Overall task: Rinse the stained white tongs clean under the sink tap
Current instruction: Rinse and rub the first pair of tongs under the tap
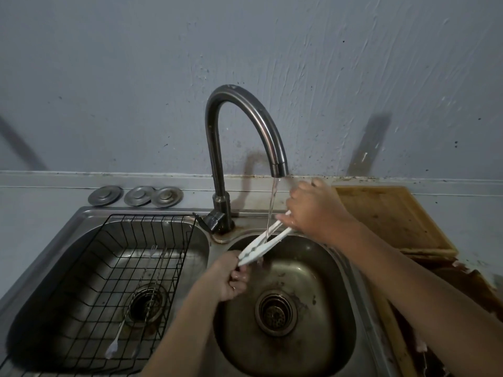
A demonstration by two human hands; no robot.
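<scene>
Stainless steel lay everywhere I looked, so I took the gooseneck tap (pixel 239 148) as my landmark. Far to its left, the left basin (pixel 201 240) held a black wire rack (pixel 122 268) with a long utensil (pixel 128 317) lying in it; three metal sink plugs (pixel 136 196) sat on the ledge, left of the tap's base. I judged that side crowded and a poor place to swing anything.

Below the tap and slightly left, my left hand (pixel 231 278) was curled round one end of the white tongs (pixel 262 242). The tongs ran up and rightward, held above the right basin (pixel 334 295), with the stream of water (pixel 272 205) from the spout striking their middle. Right of the stream, my right hand (pixel 313 210) pinched the other end, fingers closed on the two arms.

To rinse well, I reckoned the tongs should be slid lengthwise through the stream and turned, so each arm's inner face got washed; stains were too small for me to make out. The clear room was straight down, over the drain strainer (pixel 275 314). Right of the tap, the wooden cutting board (pixel 392 219) sat close beside my right forearm, an edge I judged worth avoiding, and splashing it too.
</scene>
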